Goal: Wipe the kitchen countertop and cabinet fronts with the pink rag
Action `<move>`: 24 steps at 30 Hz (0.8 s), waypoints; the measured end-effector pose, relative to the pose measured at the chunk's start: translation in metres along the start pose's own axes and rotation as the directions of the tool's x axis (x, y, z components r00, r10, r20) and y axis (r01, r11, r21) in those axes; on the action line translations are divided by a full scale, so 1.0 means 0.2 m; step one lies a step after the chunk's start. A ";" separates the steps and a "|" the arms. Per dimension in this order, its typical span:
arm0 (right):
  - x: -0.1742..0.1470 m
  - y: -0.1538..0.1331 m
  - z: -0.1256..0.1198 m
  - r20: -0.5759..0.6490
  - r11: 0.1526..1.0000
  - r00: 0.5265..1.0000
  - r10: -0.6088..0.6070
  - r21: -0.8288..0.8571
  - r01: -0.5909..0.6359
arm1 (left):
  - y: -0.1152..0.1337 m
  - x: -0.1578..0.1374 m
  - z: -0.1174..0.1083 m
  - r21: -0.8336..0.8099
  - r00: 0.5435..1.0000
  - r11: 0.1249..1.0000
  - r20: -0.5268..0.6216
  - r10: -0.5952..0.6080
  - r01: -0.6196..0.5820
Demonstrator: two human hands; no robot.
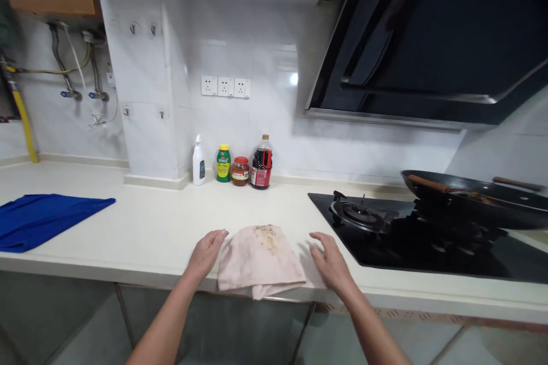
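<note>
White counter (162, 222): stained pink cloth (257, 262) between left hand (206, 255), fingers apparently together, and right hand (331, 264), fingers parted

My L hand (206, 255) is a bit L of ctr, lower half of frame, fingers close together & lightly bent, tips aimed up & R. My R hand (331, 262) is R of ctr at abt the same height, thumb & index parted, tips aimed up & L. Both unclenched, turned twd each other w/ a wide gap btwn. L forearm (166, 319) slants up-R from btm edge; R forearm (371, 322) slants up-L. Both bare.
</note>
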State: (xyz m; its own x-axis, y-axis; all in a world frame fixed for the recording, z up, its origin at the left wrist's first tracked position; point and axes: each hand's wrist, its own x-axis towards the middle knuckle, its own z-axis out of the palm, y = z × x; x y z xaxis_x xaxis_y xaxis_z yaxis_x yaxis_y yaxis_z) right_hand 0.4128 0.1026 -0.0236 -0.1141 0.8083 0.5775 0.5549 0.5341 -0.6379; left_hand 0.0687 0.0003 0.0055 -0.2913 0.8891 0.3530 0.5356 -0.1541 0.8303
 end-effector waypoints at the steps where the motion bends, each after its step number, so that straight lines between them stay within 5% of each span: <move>1: -0.01 0.06 -0.04 0.008 0.997 1.000 0.001 -0.075 0.000 | 0.00 0.00 0.00 0.007 1.000 1.000 0.002 0.006 -0.006; 5: -0.05 0.18 -0.09 0.221 0.874 0.975 0.032 -0.480 0.080 | 0.02 -0.01 0.02 0.094 0.999 0.995 0.008 0.042 -0.043; 9: -0.06 0.18 -0.05 0.404 0.834 0.908 0.106 -0.534 0.140 | 0.15 -0.03 0.15 0.382 0.984 0.909 0.119 0.132 -0.168; 13: -0.05 0.21 -0.05 0.390 0.835 0.915 0.100 -0.533 0.135 | 0.33 -0.06 0.46 0.466 0.924 0.829 0.355 0.144 -0.309; 19: -0.05 0.44 -0.07 0.381 0.859 0.924 -0.012 -0.469 0.205 | 0.47 -0.13 0.91 0.386 0.823 0.774 0.488 0.291 -0.503; 21: -0.04 0.49 -0.06 0.361 0.877 0.932 -0.032 -0.436 0.199 | 0.45 -0.16 0.93 0.377 0.824 0.769 0.461 0.328 -0.517; 24: -0.04 0.50 -0.06 0.317 0.891 0.948 -0.032 -0.421 0.170 | 0.37 -0.22 0.82 0.376 0.836 0.765 0.404 0.372 -0.522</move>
State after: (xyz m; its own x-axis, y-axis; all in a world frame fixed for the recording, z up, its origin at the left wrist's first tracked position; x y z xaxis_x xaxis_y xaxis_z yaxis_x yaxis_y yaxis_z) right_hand 0.4779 0.1463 -0.0860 -0.3871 0.8279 0.4059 0.8217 0.5094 -0.2555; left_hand 0.2520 0.0201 -0.0188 0.2759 0.8599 0.4295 0.8600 -0.4204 0.2891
